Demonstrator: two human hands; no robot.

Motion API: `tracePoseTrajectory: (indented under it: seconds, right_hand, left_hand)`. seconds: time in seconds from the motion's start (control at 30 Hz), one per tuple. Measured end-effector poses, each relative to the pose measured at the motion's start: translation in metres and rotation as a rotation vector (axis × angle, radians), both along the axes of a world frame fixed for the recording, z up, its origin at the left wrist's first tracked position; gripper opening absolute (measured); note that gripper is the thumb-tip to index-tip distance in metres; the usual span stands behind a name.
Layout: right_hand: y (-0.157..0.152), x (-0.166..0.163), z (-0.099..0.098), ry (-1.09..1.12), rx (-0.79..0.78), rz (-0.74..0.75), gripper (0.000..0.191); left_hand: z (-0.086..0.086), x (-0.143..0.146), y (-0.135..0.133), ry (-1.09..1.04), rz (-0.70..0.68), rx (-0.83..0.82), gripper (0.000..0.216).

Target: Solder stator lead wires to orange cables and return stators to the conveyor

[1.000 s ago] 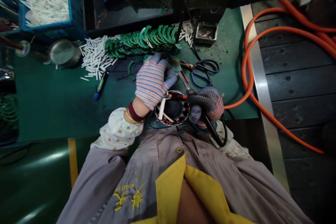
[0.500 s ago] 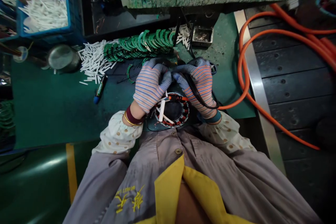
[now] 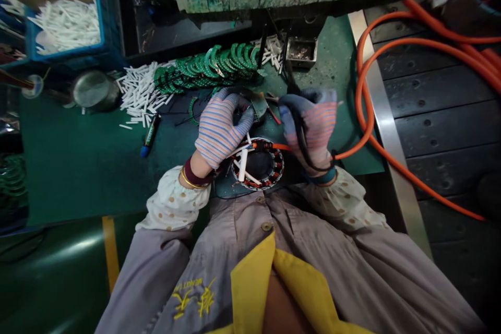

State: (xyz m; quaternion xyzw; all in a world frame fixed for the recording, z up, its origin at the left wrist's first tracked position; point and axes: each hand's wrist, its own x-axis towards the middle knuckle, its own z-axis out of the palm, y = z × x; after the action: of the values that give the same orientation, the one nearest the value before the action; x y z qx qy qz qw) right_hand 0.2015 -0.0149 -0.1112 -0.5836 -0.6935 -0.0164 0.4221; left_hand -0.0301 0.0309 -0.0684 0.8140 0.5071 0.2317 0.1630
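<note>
Head view: left hand (image 3: 223, 128), right hand (image 3: 309, 128) apart

From here I'm seeing the green workbench (image 3: 74, 167) carrying a heap of white plastic sticks (image 3: 143, 91) toward its far edge, with curved green plastic strips (image 3: 207, 62) lying just beside them. A steel pot (image 3: 96, 90) is sitting left, a marker (image 3: 150, 135) is lying nearby, and a copper-wound stator (image 3: 258, 164) is resting at the near edge.
</note>
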Motion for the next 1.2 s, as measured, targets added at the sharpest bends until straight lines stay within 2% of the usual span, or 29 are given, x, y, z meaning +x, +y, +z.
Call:
tracePoseTrajectory:
  seconds: [0.07, 0.13, 0.27, 0.43, 0.8, 1.03, 1.1, 1.13, 1.2]
  right_hand:
    - [-0.021, 0.0, -0.004, 0.058, 0.162, 0.027, 0.022]
    - [-0.043, -0.002, -0.009, 0.107, 0.265, 0.114, 0.021]
    - [-0.067, -0.002, -0.024, 0.157, 0.296, 0.218, 0.024]
    - [-0.065, 0.002, -0.032, 0.089, 0.248, 0.235, 0.028]
    - [-0.064, 0.001, -0.021, 0.1, 0.229, 0.305, 0.023]
    - [-0.067, -0.006, -0.021, 0.14, 0.31, 0.21, 0.023]
    - [-0.067, 0.001, -0.022, 0.118, 0.278, 0.15, 0.023]
    - [-0.064, 0.008, -0.022, 0.076, 0.213, 0.102, 0.024]
    - [-0.049, 0.023, -0.021, -0.047, -0.018, 0.006, 0.03]
  left_hand:
    - [0.002, 0.0, 0.0, 0.011, 0.0, -0.008, 0.008]
    - [0.004, -0.001, 0.001, 0.026, 0.009, -0.005, 0.009]
    - [0.004, 0.0, 0.001, 0.04, 0.019, 0.006, 0.009]
    - [0.003, 0.001, -0.002, 0.035, 0.029, 0.006, 0.011]
    - [-0.007, -0.002, -0.001, -0.051, -0.002, 0.099, 0.016]
    - [-0.005, 0.0, -0.004, -0.057, 0.012, 0.1, 0.018]
    - [-0.007, -0.002, -0.001, -0.05, 0.018, 0.089, 0.016]
    - [-0.007, -0.003, 0.002, -0.05, 0.018, 0.084, 0.014]
    - [-0.004, -0.006, 0.005, -0.056, 0.01, 0.068, 0.011]
